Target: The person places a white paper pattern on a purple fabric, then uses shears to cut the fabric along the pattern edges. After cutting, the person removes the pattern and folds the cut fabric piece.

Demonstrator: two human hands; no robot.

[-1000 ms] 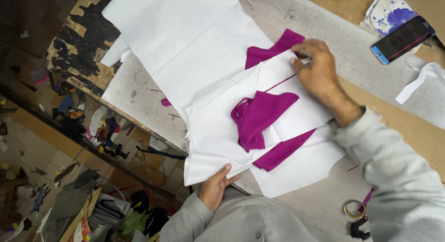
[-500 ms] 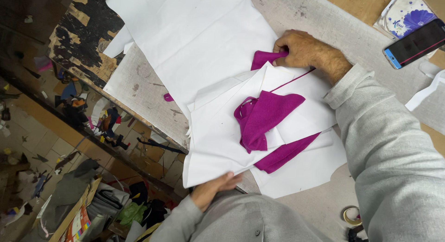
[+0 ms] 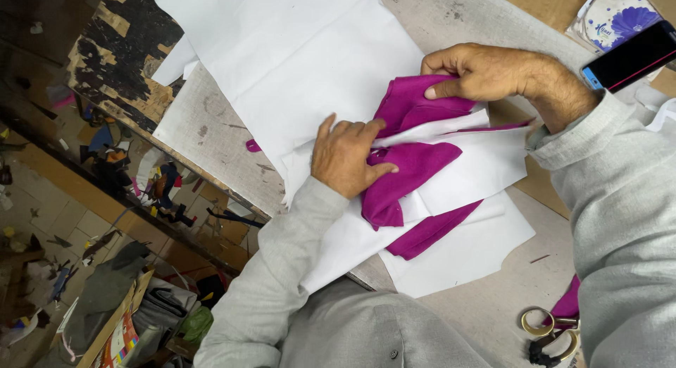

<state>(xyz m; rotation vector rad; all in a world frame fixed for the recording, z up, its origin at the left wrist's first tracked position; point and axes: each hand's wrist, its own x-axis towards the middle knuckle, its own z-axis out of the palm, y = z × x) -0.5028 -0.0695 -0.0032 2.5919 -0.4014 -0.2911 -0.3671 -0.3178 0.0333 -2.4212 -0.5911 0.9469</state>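
Magenta cloth (image 3: 412,174) pinched at its upper end by right hand (image 3: 486,71), thumb and fingers closed on the folded edge near the top of the pile; left hand (image 3: 346,157) laid flat, fingers spread, palm pressing the same cloth and the white paper (image 3: 486,167) beneath it, holding down rather than grasping; both hands on one piece, right above, left lower and nearer the body.

Runs as a long band from the right-hand pinch down past the left palm to a free tail (image 3: 429,234) poking out under the paper sheets; long axis roughly diagonal, upper end toward the far side of the table, lower end toward the person; threaded between layers of paper, part on top, part hidden, so full outline cannot be told; left hand nearer the middle and the tail, right hand only at the top end.

Further out: larger white sheet (image 3: 296,58) spread over the worn table (image 3: 211,135); small magenta scrap (image 3: 252,145) lying apart on the bare surface; scissors (image 3: 549,333) at the lower right edge beside another bit of magenta; dark phone (image 3: 630,58) on a flowered packet (image 3: 612,16) at the upper right; cluttered floor below the table edge.
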